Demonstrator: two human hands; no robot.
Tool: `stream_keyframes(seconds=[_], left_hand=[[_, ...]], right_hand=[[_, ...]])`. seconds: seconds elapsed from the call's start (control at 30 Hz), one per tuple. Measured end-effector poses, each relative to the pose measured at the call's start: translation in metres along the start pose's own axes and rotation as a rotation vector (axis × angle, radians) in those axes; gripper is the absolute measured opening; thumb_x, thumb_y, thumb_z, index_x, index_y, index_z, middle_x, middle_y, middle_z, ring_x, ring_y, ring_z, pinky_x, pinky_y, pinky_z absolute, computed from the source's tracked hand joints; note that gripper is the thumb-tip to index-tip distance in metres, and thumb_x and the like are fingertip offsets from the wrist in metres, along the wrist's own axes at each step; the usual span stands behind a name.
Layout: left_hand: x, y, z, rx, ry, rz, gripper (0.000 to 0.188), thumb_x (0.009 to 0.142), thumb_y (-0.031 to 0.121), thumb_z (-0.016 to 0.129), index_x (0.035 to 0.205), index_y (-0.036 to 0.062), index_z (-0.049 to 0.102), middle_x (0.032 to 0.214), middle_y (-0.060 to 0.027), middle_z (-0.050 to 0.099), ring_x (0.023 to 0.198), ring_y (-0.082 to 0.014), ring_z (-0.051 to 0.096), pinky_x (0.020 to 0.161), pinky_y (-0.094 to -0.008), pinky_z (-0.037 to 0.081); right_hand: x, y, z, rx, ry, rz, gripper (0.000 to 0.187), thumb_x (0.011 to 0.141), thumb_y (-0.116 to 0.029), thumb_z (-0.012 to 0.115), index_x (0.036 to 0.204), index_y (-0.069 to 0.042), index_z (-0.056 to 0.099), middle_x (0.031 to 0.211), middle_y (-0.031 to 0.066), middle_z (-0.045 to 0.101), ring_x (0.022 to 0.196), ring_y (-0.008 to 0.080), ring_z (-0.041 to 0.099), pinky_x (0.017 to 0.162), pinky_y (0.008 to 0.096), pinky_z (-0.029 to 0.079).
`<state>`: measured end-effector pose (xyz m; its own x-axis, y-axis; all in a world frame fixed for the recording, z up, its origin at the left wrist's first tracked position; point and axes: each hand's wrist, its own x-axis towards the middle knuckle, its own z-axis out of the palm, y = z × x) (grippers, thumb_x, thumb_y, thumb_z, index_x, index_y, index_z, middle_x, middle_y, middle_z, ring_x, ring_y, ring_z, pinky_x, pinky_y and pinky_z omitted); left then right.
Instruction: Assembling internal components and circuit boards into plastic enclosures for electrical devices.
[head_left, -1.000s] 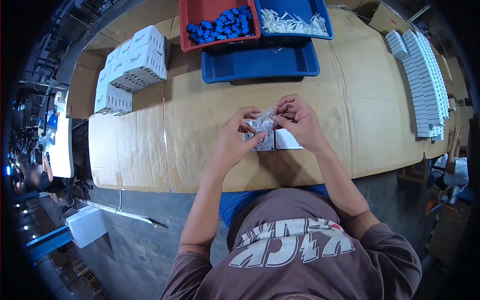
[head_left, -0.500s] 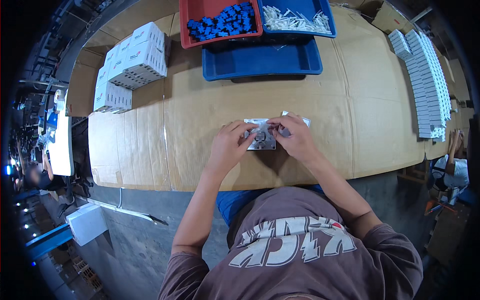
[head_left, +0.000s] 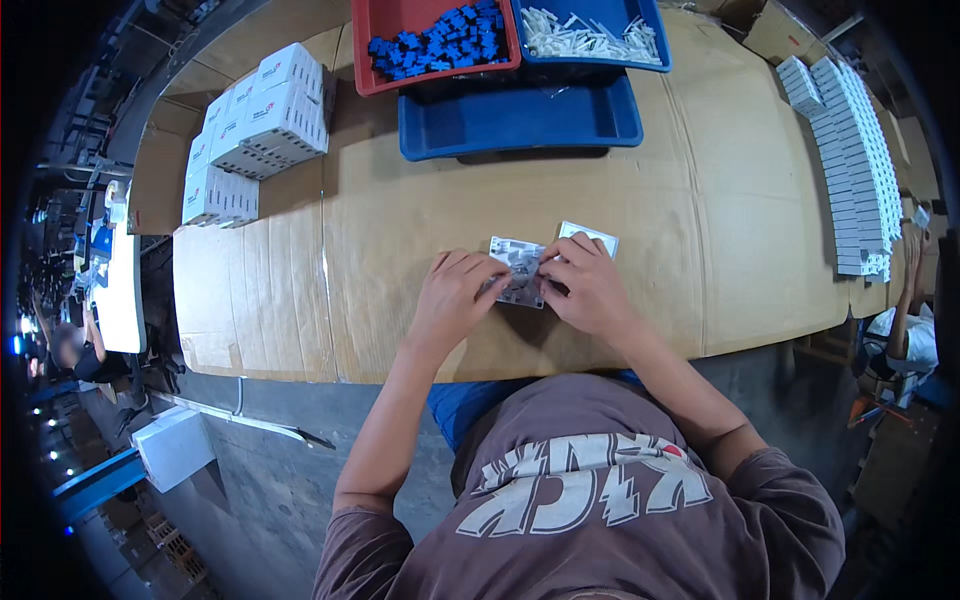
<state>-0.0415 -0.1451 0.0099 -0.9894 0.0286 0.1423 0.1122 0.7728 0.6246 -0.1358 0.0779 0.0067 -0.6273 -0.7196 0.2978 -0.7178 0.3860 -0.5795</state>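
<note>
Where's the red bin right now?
In the head view, the red bin sits at the top, left of centre, right beside the blue bin of white pieces.

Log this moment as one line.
left hand: at flat silvery piece; right hand: at same piece; white flat item: by right hand
</note>
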Motion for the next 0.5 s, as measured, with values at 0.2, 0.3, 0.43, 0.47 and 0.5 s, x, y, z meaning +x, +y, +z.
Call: stream_keyframes(seconds=[0.2, 0.3, 0.43, 0.47, 0.5], left_hand=[[-0.007, 0.004, -0.006, 0.013, 0.004, 0.123, 0.037, 0.074, 0.021, 0.086, 0.108, 0.011, 0.076, 0.112, -0.0035, 0.069, 0.108, -0.0267, 0.061, 0.098, -0.0399, 0.045], [-0.012, 0.001, -0.003, 0.033, -0.011, 0.099, 0.041, 0.07, 0.019, 0.086, 0.109, 0.0108, 0.075, 0.117, -0.0032, 0.068, 0.112, -0.0271, 0.06, 0.1, -0.0415, 0.044], [-0.011, 0.003, 0.005, 0.043, 0.047, 0.076, 0.042, 0.068, 0.019, 0.085, 0.108, 0.0112, 0.074, 0.115, -0.0007, 0.068, 0.109, -0.0254, 0.06, 0.1, -0.0429, 0.044], [-0.012, 0.002, 0.005, 0.038, 0.042, 0.079, 0.045, 0.067, 0.017, 0.085, 0.109, 0.0107, 0.074, 0.115, -0.0015, 0.068, 0.11, -0.0258, 0.06, 0.101, -0.0428, 0.044], [-0.012, 0.001, 0.005, 0.033, 0.037, 0.082, 0.047, 0.066, 0.015, 0.085, 0.111, 0.0102, 0.073, 0.116, -0.0023, 0.069, 0.111, -0.0262, 0.061, 0.101, -0.0428, 0.044]], right_hand=[[0.001, -0.014, -0.004, -0.121, -0.013, 0.04, 0.009, 0.081, -0.013, 0.078, 0.086, -0.007, 0.074, 0.097, 0.0024, 0.066, 0.096, 0.0223, 0.06, 0.084, 0.0387, 0.044], [0.001, -0.015, -0.001, -0.101, -0.042, 0.092, 0.011, 0.083, -0.017, 0.075, 0.086, -0.007, 0.073, 0.096, 0.0028, 0.064, 0.095, 0.0227, 0.061, 0.083, 0.0411, 0.045], [0.001, -0.01, 0.0, -0.12, -0.046, 0.064, 0.01, 0.086, -0.018, 0.074, 0.084, -0.008, 0.072, 0.094, 0.0024, 0.064, 0.093, 0.0224, 0.062, 0.083, 0.0409, 0.045], [0.002, -0.009, -0.001, -0.115, -0.069, 0.074, 0.009, 0.086, -0.018, 0.073, 0.085, -0.009, 0.072, 0.093, 0.0024, 0.064, 0.093, 0.0225, 0.063, 0.083, 0.0409, 0.045], [0.003, -0.009, -0.002, -0.11, -0.091, 0.084, 0.008, 0.087, -0.018, 0.072, 0.086, -0.01, 0.073, 0.092, 0.0025, 0.065, 0.094, 0.0226, 0.063, 0.083, 0.0409, 0.045]])
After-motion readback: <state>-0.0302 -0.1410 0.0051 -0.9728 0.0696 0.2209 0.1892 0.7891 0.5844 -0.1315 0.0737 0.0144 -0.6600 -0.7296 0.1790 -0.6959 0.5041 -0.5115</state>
